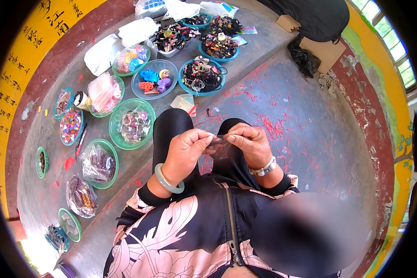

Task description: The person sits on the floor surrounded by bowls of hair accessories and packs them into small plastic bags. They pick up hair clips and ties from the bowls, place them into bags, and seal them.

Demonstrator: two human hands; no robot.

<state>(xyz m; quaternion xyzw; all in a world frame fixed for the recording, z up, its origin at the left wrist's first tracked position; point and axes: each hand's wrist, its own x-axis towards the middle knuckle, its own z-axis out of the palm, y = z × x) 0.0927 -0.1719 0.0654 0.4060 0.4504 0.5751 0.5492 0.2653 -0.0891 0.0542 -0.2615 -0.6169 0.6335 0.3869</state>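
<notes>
My left hand (186,147) and my right hand (248,142) meet above my lap, each pinching an edge of a small clear plastic bag (220,147) held between them. The bag's contents are too small to make out. A pale green bangle (167,180) circles my left wrist and a white bracelet (265,167) my right wrist. My knees in black trousers (171,124) lie below the hands.
Green and blue plastic bowls of hair ties and clips curve along a concrete step at left and ahead: a green bowl (117,131), a clear bowl (139,89), a blue bowl (185,88). White bags (102,53), a black bag (303,59), and red scraps on the floor (268,126).
</notes>
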